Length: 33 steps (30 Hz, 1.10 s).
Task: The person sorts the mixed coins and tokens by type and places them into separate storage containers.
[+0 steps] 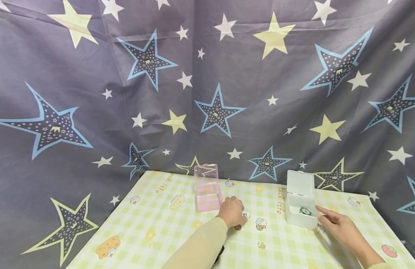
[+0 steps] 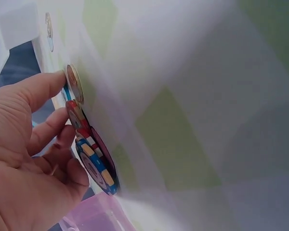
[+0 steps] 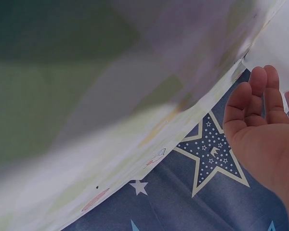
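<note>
**Chips on the checked table, one hand on them**

So the chips [image 2: 94, 159] are lying flat on the tablecloth [image 1: 160, 228], roughly mid-table, just in front of the pink box [image 1: 207, 194]. From the left wrist view you can see a few of them bunched together: a blue one with yellow and white edge marks, a red one beside it, and a pale one [image 2: 74, 83] further along. The left hand [image 1: 231, 211] is right on top of that little cluster, fingers [image 2: 43, 86] curled in loosely with the tips touching the chip edges, so more touching than a real clamp on any one chip.

A couple more chips [image 1: 261, 244] sit loose on the cloth nearer the person.

The right hand [image 1: 338, 226] rests on the table just beside the white box [image 1: 299, 205], fingers straight and relaxed, forefinger up against the box's side, holding nothing. That box has its lid flipped up, and there's a dark round thing inside. The pink box is lid-up too.

Behind the table hangs a grey curtain [image 1: 93, 93] with stars on it.
</note>
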Each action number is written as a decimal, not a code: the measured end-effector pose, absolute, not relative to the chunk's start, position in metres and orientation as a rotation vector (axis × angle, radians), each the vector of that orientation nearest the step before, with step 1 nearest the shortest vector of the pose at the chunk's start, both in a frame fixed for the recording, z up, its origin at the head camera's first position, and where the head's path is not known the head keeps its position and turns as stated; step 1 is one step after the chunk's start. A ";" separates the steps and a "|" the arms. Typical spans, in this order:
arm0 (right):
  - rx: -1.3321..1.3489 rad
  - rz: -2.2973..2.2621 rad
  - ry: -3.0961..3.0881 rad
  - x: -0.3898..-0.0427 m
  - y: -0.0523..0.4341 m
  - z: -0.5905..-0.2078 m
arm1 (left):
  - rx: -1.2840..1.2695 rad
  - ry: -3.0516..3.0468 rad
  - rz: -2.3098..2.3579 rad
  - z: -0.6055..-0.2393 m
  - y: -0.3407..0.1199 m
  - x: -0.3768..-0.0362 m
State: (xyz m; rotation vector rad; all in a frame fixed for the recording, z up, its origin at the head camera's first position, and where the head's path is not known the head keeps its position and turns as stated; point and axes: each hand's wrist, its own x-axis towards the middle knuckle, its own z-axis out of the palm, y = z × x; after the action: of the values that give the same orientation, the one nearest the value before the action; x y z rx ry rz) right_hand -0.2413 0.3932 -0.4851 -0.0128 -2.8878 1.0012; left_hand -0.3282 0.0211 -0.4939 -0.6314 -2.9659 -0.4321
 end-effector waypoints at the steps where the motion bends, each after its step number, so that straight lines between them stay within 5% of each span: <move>1: -0.012 0.997 -2.884 -0.242 0.393 -0.485 | -0.629 -2.975 -0.470 -0.494 0.021 -0.328; 14: 0.032 0.960 -2.848 -0.255 0.396 -0.468 | -0.632 -2.990 -0.449 -0.480 0.025 -0.348; 22: 0.030 0.982 -2.869 -0.250 0.395 -0.479 | -0.626 -2.997 -0.536 -0.529 0.025 -0.376; 33: 0.007 0.981 -2.881 -0.245 0.397 -0.486 | -0.702 -2.981 -0.774 -0.500 0.019 -0.338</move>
State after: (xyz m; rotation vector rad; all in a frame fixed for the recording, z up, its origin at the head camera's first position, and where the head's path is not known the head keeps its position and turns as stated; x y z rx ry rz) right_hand -0.2449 0.3967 -0.4857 0.0071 -2.8809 0.9812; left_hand -0.3379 0.0191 -0.4999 -0.7018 -2.9813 -0.7743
